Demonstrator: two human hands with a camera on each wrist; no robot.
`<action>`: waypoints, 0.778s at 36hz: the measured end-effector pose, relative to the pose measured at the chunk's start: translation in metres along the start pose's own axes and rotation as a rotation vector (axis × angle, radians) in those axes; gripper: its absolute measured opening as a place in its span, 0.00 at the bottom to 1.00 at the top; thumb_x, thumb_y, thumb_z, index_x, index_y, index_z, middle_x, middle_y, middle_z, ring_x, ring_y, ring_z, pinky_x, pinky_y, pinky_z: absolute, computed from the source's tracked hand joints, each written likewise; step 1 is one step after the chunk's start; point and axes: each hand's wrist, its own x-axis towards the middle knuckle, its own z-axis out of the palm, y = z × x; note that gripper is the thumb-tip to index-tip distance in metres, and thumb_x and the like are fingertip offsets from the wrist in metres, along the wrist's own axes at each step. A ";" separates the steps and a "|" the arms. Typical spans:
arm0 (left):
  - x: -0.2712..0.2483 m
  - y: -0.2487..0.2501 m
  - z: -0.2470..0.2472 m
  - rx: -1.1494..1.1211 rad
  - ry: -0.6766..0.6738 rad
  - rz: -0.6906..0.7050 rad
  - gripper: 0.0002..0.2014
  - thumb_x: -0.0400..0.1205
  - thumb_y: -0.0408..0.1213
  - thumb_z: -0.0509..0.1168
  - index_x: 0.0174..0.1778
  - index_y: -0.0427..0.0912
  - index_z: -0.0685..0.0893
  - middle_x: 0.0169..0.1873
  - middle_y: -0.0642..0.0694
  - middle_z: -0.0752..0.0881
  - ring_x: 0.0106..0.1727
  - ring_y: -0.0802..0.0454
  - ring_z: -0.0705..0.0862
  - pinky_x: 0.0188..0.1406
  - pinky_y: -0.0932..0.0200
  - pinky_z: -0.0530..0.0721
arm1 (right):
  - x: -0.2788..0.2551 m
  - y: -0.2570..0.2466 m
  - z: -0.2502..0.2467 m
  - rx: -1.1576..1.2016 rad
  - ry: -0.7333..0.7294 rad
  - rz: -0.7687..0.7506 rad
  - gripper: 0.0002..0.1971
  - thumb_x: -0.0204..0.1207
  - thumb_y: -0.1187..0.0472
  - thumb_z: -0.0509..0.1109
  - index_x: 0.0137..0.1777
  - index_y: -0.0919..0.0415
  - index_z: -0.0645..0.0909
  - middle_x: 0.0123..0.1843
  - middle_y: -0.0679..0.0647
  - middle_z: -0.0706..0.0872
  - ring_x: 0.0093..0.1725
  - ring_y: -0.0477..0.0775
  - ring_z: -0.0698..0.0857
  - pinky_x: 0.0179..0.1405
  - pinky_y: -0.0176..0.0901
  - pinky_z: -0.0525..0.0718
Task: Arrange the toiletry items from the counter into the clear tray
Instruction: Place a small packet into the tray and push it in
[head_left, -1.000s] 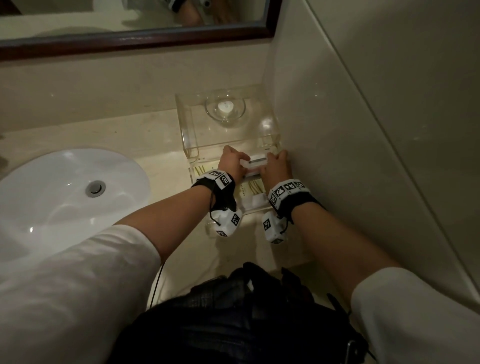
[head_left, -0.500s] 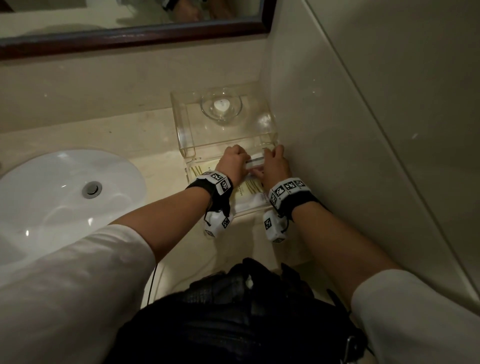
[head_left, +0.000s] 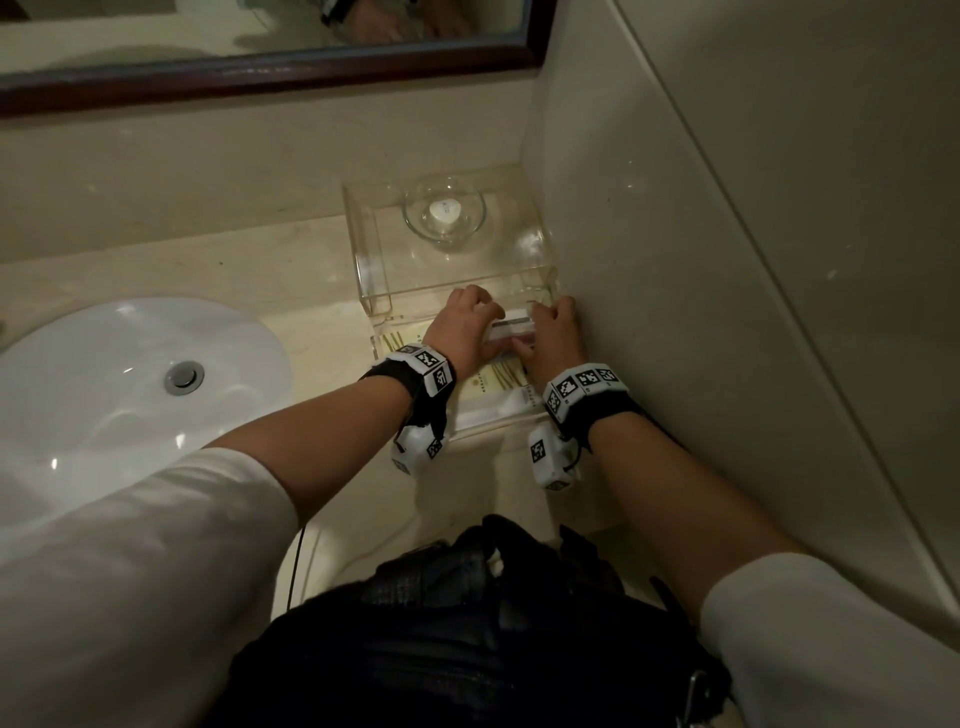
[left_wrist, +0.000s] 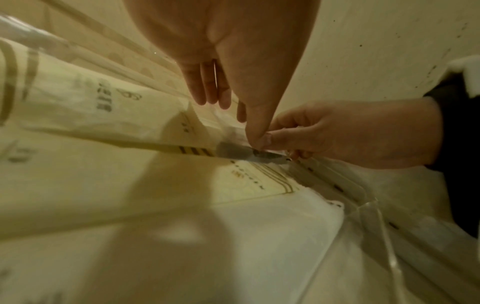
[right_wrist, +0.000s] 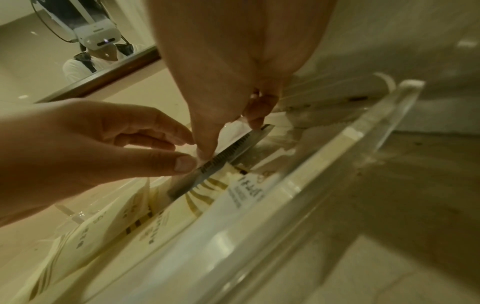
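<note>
A flat clear-wrapped comb packet (head_left: 511, 330) is pinched at both ends, by my left hand (head_left: 485, 332) and my right hand (head_left: 535, 338). It hangs just above the clear tray (head_left: 375, 347) by the right wall. In the left wrist view my left thumb and fingers (left_wrist: 207, 88) hold the packet's end (left_wrist: 246, 154), with the right hand (left_wrist: 337, 133) opposite. The right wrist view shows the comb's dark teeth (right_wrist: 233, 152) between my right hand (right_wrist: 228, 137) and the left hand (right_wrist: 91, 144). Cream packets with gold stripes (left_wrist: 103, 107) lie in the tray underneath.
A clear acrylic stand (head_left: 363, 260) behind the tray carries a glass bowl (head_left: 444, 215). The white sink (head_left: 130, 395) lies to the left. The tiled side wall (head_left: 675, 312) is close beside my right hand. A framed mirror (head_left: 260, 67) hangs above the counter.
Both hands keep their pinch on the comb packet. They have edged it slightly down and closer to the packets in the tray.
</note>
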 end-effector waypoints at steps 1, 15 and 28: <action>-0.001 0.000 0.000 -0.001 -0.010 0.001 0.23 0.73 0.52 0.73 0.58 0.40 0.84 0.60 0.38 0.78 0.64 0.40 0.74 0.62 0.46 0.79 | -0.001 0.001 0.001 0.021 -0.002 -0.007 0.26 0.73 0.55 0.74 0.68 0.64 0.74 0.67 0.61 0.66 0.58 0.58 0.77 0.64 0.49 0.80; -0.004 -0.008 0.002 0.099 -0.113 0.035 0.26 0.76 0.54 0.69 0.65 0.43 0.79 0.57 0.40 0.78 0.60 0.42 0.75 0.58 0.50 0.78 | 0.005 0.002 -0.002 0.092 -0.069 -0.064 0.29 0.65 0.61 0.81 0.67 0.65 0.78 0.68 0.61 0.67 0.60 0.58 0.79 0.66 0.46 0.79; -0.002 -0.002 0.001 0.135 -0.102 0.083 0.25 0.77 0.58 0.65 0.59 0.41 0.81 0.57 0.38 0.77 0.56 0.40 0.77 0.46 0.49 0.83 | 0.010 0.006 -0.002 -0.005 -0.099 -0.074 0.24 0.74 0.68 0.71 0.70 0.66 0.75 0.73 0.61 0.66 0.65 0.60 0.77 0.71 0.48 0.75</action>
